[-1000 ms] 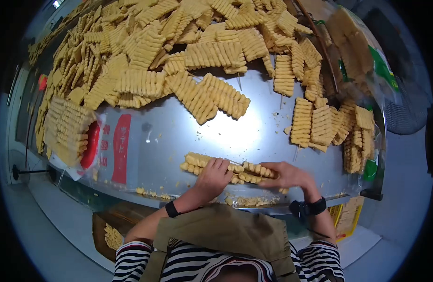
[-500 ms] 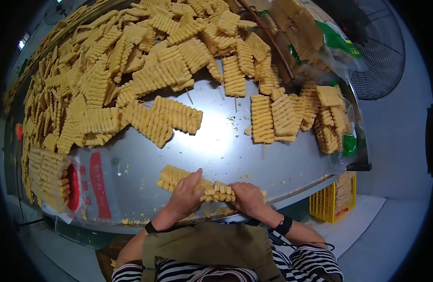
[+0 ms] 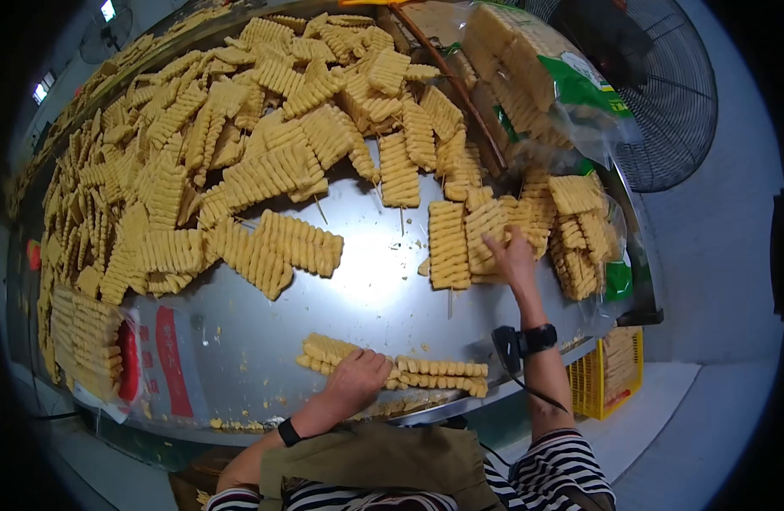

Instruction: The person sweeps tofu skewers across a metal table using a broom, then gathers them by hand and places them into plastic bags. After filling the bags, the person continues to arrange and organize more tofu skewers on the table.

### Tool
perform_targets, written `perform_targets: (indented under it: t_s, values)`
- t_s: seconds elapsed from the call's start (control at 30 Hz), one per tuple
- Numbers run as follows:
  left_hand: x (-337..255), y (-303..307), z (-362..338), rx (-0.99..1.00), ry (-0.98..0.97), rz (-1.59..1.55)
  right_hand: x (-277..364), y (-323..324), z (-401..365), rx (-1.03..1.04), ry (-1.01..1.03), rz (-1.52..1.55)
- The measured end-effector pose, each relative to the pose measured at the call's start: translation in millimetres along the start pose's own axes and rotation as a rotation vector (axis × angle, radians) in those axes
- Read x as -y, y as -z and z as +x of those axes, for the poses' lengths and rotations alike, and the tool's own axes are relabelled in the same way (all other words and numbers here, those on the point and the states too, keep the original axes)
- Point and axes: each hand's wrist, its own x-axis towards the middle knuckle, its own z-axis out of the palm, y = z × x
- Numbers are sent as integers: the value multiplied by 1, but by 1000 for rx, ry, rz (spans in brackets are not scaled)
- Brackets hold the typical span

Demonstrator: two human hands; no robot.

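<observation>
My left hand [image 3: 360,379] is closed over the middle of a row of yellow ridged pieces [image 3: 443,375] lying near the table's front edge. Further right and forward, my right hand [image 3: 515,252] reaches over a group of ridged pieces [image 3: 486,228]; its fingers touch the top of them, thumb and forefinger apart. Beside that group lies a flat ridged piece on a stick [image 3: 448,247]. Two more overlapping pieces [image 3: 303,243] rest near the middle of the metal table [image 3: 366,298].
A large heap of ridged pieces [image 3: 171,162] covers the back left. Filled plastic bags stand at the left front [image 3: 90,341] and back right [image 3: 571,77]. A fan [image 3: 664,94] is beyond; a yellow crate [image 3: 589,383] sits below the table's right side.
My right hand has left the row at the front edge and moved forward and right to the group of pieces. My left hand has shifted slightly right. The camera view has shifted a little.
</observation>
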Motion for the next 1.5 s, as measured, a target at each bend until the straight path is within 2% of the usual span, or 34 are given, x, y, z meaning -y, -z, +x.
perform_targets:
  t_s: [0.07,0.1,0.13,0.2,0.27,0.33,0.37,0.4,0.47,0.5,0.6,0.67,0.73,0.9,0.97,1.0,1.07,1.13,1.2,1.27,1.33,1.37,1.4,1.47,1.5]
  values:
    - [0,0,4,0,10,9,19,15,-9,347,-25,161]
    - [-1,1,5,7,25,10,32,32,-14,390,-35,201]
    - [-2,0,5,13,43,8,22,27,-9,395,-36,203]
    - [-2,-2,4,14,56,-3,-10,14,4,78,229,217]
    - [-2,-1,7,10,63,5,-5,23,25,120,207,226]
    - [-8,-1,8,46,83,-13,2,22,50,79,464,234]
    - [-12,2,11,66,89,-31,5,14,67,99,657,106]
    - [-15,2,14,73,88,-11,9,3,78,88,655,124]
    - [-18,-1,17,85,78,-47,16,-25,92,121,1099,-208]
    - [-19,-2,17,98,83,-42,17,-37,95,305,1083,-261]
    - [-19,-1,16,159,124,-4,18,-34,105,210,1172,-319]
    - [-19,2,17,147,145,-10,25,-15,106,238,1173,-349]
    - [-18,0,16,121,158,-42,26,1,107,215,1141,-529]
    - [-15,-1,18,102,133,-44,47,91,80,123,1124,-380]
    - [-14,0,15,124,114,-40,41,109,54,271,739,-54]
    - [-13,-2,15,133,121,-43,38,112,37,280,725,-77]
    - [-16,-6,15,128,123,-74,36,111,-2,504,471,157]
    - [-17,-9,14,-36,86,-27,31,84,-45,611,296,342]
    - [-18,-7,15,7,101,-36,32,59,-84,701,75,541]
    - [-26,1,19,-183,21,108,29,34,-117,404,459,436]
    - [-29,-3,18,-183,11,119,27,12,-133,323,718,434]
    - [-29,-5,17,-186,3,143,31,10,-144,433,753,466]
    - [-27,-10,15,-181,-2,144,29,7,-150,634,790,505]
    - [-22,-21,10,-148,-28,143,32,23,-141,930,629,548]
    - [-21,-23,10,-107,-22,124,25,24,-129,928,629,553]
